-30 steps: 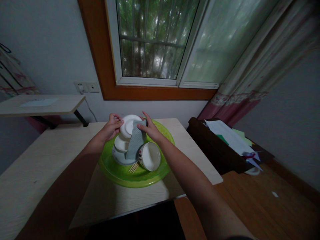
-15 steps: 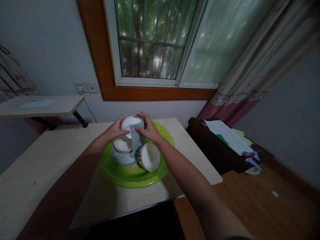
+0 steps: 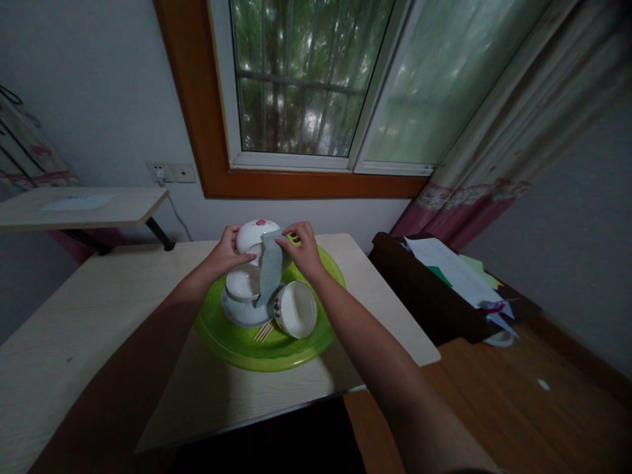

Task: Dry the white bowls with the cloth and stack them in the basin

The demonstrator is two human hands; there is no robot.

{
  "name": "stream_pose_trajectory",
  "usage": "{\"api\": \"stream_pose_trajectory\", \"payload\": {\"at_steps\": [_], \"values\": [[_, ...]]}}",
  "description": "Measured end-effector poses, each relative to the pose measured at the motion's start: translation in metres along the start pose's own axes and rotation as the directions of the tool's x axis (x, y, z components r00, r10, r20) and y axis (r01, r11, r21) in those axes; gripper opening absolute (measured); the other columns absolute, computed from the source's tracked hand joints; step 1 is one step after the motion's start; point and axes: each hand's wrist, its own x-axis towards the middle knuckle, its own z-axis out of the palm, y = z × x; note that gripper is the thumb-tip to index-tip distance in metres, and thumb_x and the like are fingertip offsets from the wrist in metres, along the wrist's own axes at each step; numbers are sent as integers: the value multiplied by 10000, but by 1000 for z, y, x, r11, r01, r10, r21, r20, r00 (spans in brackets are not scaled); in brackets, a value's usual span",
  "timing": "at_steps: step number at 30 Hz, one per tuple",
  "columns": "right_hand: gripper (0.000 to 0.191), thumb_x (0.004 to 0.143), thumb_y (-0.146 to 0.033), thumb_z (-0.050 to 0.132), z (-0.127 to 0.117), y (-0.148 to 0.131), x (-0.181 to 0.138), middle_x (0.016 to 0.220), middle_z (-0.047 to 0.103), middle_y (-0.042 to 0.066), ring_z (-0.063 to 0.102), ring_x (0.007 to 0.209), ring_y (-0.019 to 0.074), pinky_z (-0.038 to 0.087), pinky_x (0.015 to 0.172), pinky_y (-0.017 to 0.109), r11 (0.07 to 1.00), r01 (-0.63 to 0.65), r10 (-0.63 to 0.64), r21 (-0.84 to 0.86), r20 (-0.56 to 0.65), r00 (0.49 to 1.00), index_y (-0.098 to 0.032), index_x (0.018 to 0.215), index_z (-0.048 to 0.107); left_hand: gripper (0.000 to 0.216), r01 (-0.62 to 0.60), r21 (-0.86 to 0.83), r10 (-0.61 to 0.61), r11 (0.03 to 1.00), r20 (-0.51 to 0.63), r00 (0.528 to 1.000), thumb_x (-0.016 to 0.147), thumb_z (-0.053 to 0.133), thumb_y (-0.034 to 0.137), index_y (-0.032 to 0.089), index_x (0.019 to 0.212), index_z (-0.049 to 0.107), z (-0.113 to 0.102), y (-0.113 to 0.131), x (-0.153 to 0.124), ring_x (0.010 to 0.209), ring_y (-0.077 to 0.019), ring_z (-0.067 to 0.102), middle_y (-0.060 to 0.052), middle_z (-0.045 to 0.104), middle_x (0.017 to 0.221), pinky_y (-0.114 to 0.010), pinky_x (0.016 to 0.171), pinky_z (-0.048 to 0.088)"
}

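My left hand [image 3: 228, 254] grips a white bowl [image 3: 254, 236] with a red flower on its outside, tilted so its underside faces up and away. A grey-blue cloth [image 3: 271, 268] is pinched in my right hand [image 3: 302, 250] at the bowl's right side and hangs down in front of it. Below, another white bowl [image 3: 241, 283] rests on a pale plate [image 3: 241, 314]. A patterned bowl [image 3: 299, 309] lies on its side to the right, its white inside toward me. Several chopsticks [image 3: 264, 331] lie beside it. All stand on a round green tray [image 3: 276, 363].
The tray sits on a pale wooden table [image 3: 182, 395] below a window [image 3: 306, 85]. A raised shelf [image 3: 83, 220] stands at the table's left. Right of the table is a dark cabinet [image 3: 419, 286] with papers [image 3: 451, 266] on top.
My right hand has shifted slightly right and up from the bowl's side, drawing the cloth's top with it. The bowl has turned, showing more of its flowered outside. My left hand keeps its grip.
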Motion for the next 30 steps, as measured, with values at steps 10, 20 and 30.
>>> {"api": "stream_pose_trajectory", "payload": {"at_steps": [10, 20, 30], "values": [[129, 920, -347, 677, 0, 0, 1, 844, 651, 12, 603, 799, 179, 497, 751, 319, 996, 48, -48, -72, -11, 999, -229, 876, 707, 887, -10, 167, 9, 986, 2, 1000, 560, 896, 346, 234, 1272, 380, -1, -4, -1, 1130, -284, 647, -126, 571, 1267, -485, 968, 544], [136, 960, -335, 601, 4, 1, 0, 954, 642, 55, 626, 874, 196, 553, 801, 345, 991, 78, -87, -108, -83, 993, -223, 970, 677, 819, -213, 466, 213, 859, 52, 976, 653, 850, 371, 240, 1336, 417, 5, 1, -9, 1255, -286, 578, -129, 555, 1335, -449, 1029, 507], [289, 965, -415, 636, 7, -11, -4, 1249, 618, 107, 569, 1206, 254, 465, 1064, 448, 953, 287, -272, -94, 141, 952, -255, 1205, 620, 717, -272, 558, 258, 784, 105, 960, 687, 811, 354, 228, 1301, 462, 11, 15, -15, 1198, -262, 596, -99, 579, 1297, -424, 1026, 505]]}}
